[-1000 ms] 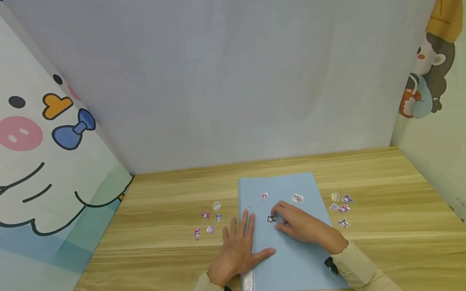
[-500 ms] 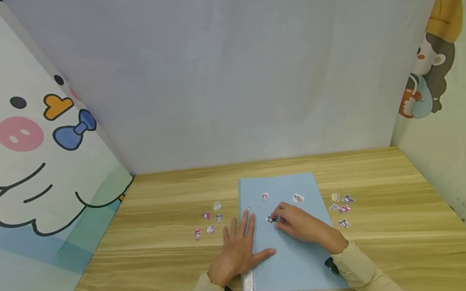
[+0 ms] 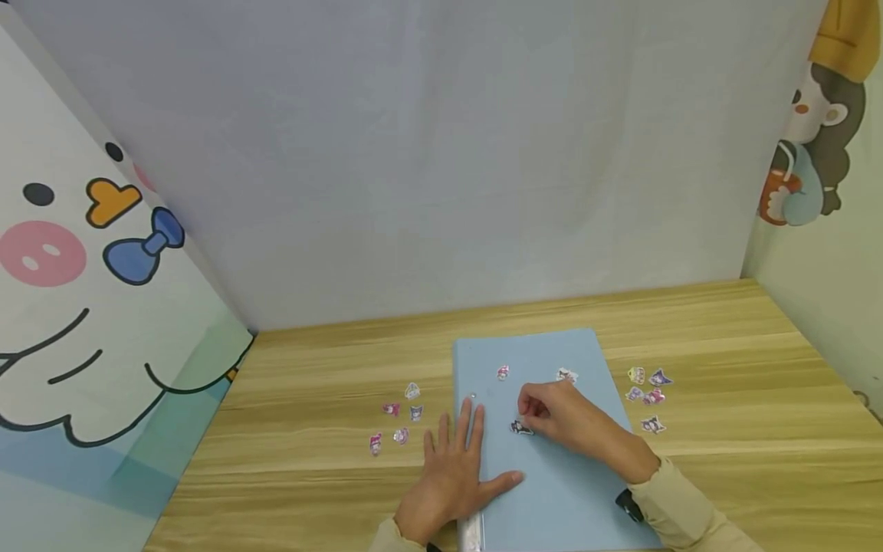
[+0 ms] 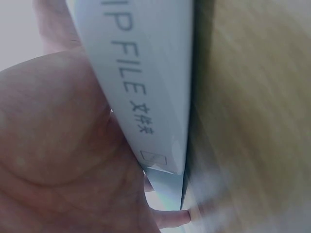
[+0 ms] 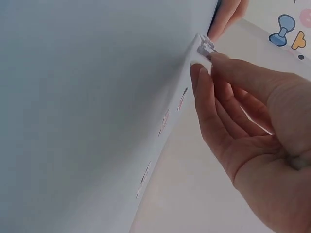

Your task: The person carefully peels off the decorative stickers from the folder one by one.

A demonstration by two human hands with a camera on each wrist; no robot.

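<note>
A light blue file folder (image 3: 559, 491) lies on the wooden table. My left hand (image 3: 448, 479) rests flat along its spine side, fingers spread and thumb out over the cover. In the left wrist view the palm (image 4: 63, 141) lies against the spine (image 4: 155, 97), which carries printed lettering. Over the cover, my right hand (image 3: 569, 418) pinches a small black-and-white cartoon sticker (image 3: 520, 428) by its right end. The right wrist view shows that sticker (image 5: 206, 46) at the thumb tip, tilted up. Two other stickers, a pink one (image 3: 503, 372) and a brownish one (image 3: 566, 374), lie toward the cover's top.
Left of the folder lie several loose stickers (image 3: 401, 435). Another group, including a purple sticker (image 3: 660, 376), lies to its right. A grey-white curtain (image 3: 441, 169) stands behind the table (image 3: 310, 491), with cartoon-printed panels at both sides.
The right thumb and forefinger have closed together on the black-and-white sticker, which has shifted slightly right and toward me and turned. The left hand has stayed in place.
</note>
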